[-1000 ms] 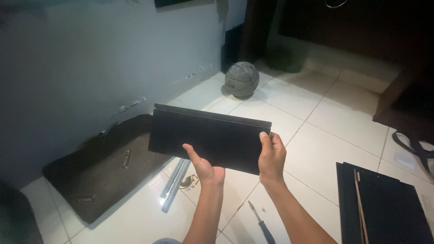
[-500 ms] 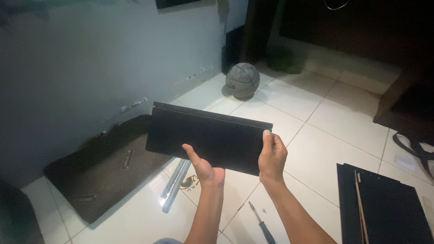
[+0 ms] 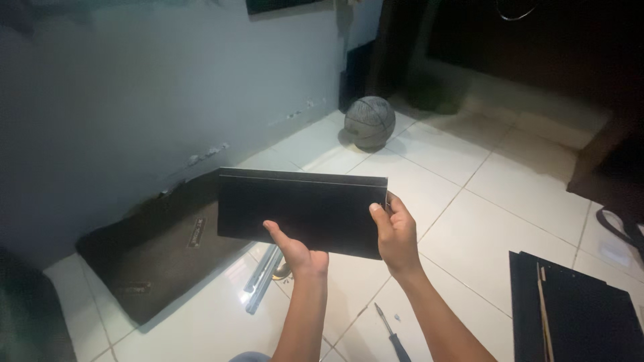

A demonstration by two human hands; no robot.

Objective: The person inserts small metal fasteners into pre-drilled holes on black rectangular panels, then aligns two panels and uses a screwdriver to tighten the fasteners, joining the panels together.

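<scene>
I hold a flat black rectangular panel [image 3: 302, 209] up in front of me, above the tiled floor. My left hand [image 3: 295, 247] grips its lower edge near the middle, thumb on the near face. My right hand [image 3: 394, 231] clasps the panel's right end, thumb over the edge. A thin pale line runs along the panel's top edge. The panel hides part of the floor and the dark board behind it.
A large dark board [image 3: 157, 255] lies on the floor by the wall at left. Metal rails [image 3: 263, 278] lie beside it. A screwdriver [image 3: 389, 332] rests below my arms. Stacked black panels [image 3: 577, 312] sit at lower right. A grey ball [image 3: 369, 122] stands farther back.
The panel has shifted slightly left and levelled out in my hands; my grip on it is unchanged.
</scene>
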